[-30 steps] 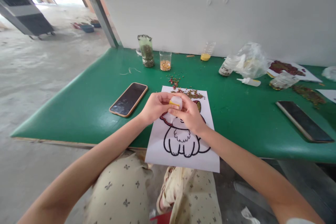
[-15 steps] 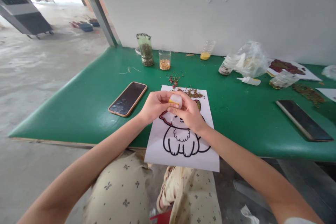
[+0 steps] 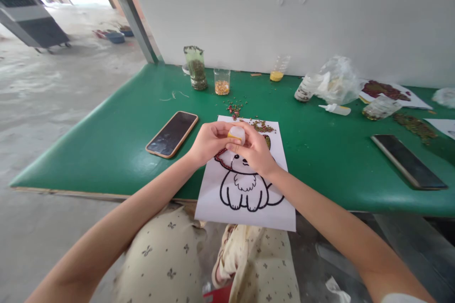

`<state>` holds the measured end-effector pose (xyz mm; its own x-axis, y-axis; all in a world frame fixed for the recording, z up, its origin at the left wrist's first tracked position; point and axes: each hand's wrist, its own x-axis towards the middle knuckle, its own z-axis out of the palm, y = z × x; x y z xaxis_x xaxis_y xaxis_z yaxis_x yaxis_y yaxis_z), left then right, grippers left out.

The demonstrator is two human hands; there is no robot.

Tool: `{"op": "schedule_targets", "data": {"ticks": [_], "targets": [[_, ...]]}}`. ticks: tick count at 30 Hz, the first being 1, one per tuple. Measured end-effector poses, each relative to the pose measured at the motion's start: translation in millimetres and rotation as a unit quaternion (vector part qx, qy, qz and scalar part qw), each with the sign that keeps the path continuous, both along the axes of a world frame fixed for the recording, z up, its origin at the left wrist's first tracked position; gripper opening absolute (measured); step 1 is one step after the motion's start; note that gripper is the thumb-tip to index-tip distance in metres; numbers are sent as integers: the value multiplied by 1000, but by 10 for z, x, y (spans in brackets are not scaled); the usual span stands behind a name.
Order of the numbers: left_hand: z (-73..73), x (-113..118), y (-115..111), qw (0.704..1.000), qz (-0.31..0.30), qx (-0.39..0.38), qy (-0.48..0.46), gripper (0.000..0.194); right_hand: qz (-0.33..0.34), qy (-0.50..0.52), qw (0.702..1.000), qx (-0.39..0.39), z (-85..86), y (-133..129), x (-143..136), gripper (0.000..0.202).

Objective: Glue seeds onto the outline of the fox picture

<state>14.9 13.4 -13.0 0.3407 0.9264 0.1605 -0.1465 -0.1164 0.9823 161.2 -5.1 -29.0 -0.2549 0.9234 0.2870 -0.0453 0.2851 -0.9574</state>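
My left hand [image 3: 209, 145] and my right hand [image 3: 259, 152] are closed together around a small white glue bottle [image 3: 237, 133] with a yellow band, its base tilted up toward me. The nozzle is hidden or too small to make out below my fingers. Underneath lies a white paper [image 3: 209, 206] with a black outline drawing of a sitting animal [image 3: 243, 194]. Dark red seeds [image 3: 223, 160] line part of the left ear, and greenish seeds [image 3: 267, 141] fill part of the right one. A loose pile of mixed seeds [image 3: 262, 126] lies at the paper's top edge.
A phone [image 3: 172, 134] lies left of the paper, another phone [image 3: 408, 161] to the right. Behind stand a green cup [image 3: 196, 68], a cup of corn kernels [image 3: 222, 83] and a bottle piece with yellow grains [image 3: 277, 75]. A second glue bottle [image 3: 336, 109] lies near a plastic bag [image 3: 341, 80].
Both hands keep their hold on the glue bottle, almost still over the drawing. The whole view has shifted very slightly.
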Motion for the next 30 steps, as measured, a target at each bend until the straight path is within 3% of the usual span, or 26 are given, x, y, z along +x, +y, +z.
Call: {"op": "schedule_targets", "data": {"ticks": [30], "targets": [[24, 33, 20, 1000, 9, 23, 6, 32, -14, -37, 999, 34, -18, 46, 30, 45]]}}
